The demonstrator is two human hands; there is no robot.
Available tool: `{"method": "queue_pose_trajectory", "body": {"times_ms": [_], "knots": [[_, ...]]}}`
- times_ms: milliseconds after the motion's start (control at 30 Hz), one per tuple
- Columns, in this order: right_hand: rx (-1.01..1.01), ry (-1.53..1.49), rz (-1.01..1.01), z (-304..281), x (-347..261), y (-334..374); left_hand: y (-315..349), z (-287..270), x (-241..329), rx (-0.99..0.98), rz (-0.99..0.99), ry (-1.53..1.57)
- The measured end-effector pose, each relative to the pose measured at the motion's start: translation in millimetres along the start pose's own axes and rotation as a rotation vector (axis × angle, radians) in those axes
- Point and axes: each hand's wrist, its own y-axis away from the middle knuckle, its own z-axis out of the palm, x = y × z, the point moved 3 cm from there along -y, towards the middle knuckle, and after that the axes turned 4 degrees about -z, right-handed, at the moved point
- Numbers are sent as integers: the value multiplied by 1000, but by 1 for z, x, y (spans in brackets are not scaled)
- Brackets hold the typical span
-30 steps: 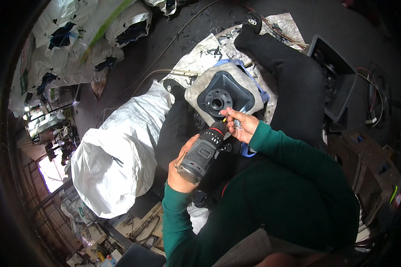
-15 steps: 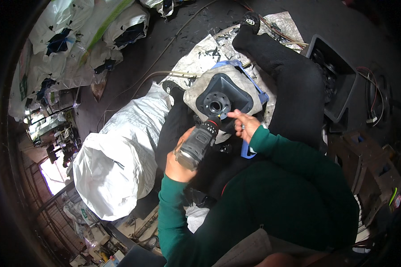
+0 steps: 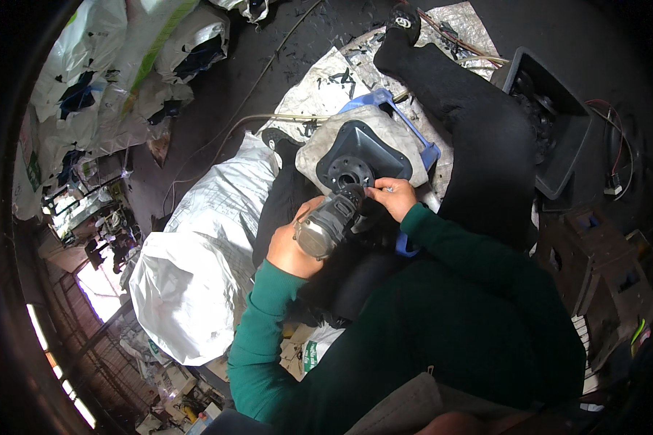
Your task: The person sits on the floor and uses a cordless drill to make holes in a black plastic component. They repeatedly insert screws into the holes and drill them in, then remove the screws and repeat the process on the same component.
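Observation:
My left hand (image 3: 289, 250) is wrapped round a dark cordless drill (image 3: 323, 230), its front end pointing away from me at the near edge of a round flange (image 3: 339, 172). That flange, with a hole in its middle, sits on a black square-mouthed horn (image 3: 376, 145). Beneath the horn lies a dirty pale cloth (image 3: 403, 134) over a blue frame-like support (image 3: 426, 154) between my legs. My right hand (image 3: 397, 199) is closed in a pinch beside the drill's tip, at the flange's near right edge. Whatever those fingertips hold is too small to make out.
A big white sack (image 3: 185, 297) stands open by my left leg. Past my right leg is a black bin (image 3: 569, 138) with dark parts inside. Scraps litter a pale sheet (image 3: 326, 87); a thin hose (image 3: 268, 117) crosses the floor. Brown blocky pieces (image 3: 595, 254) stand at right.
My right fingers have drawn in from a loose, pointing pose to a pinch against the drill's tip. The drill has shifted slightly toward the flange's right side. The view has shifted a little.

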Motion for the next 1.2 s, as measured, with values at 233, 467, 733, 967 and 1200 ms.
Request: {"method": "queue_pose_trajectory", "body": {"times_ms": [233,467,733,967,1200], "knots": [[-72,42,-32,-2,-21,2,-11,7,-1,-74,-45,-101],[-121,240,-14,-4,-29,-2,-20,16,-13,-101,-64,-82],[-121,220,-70,-8,-17,-9,13,13,-5,43,-117,111],[-194,-455,348,-40,-28,26,77,26,9,240,-2,223],[-486,-808,292,-38,-56,53,107,63,18,260,26,307]]}}
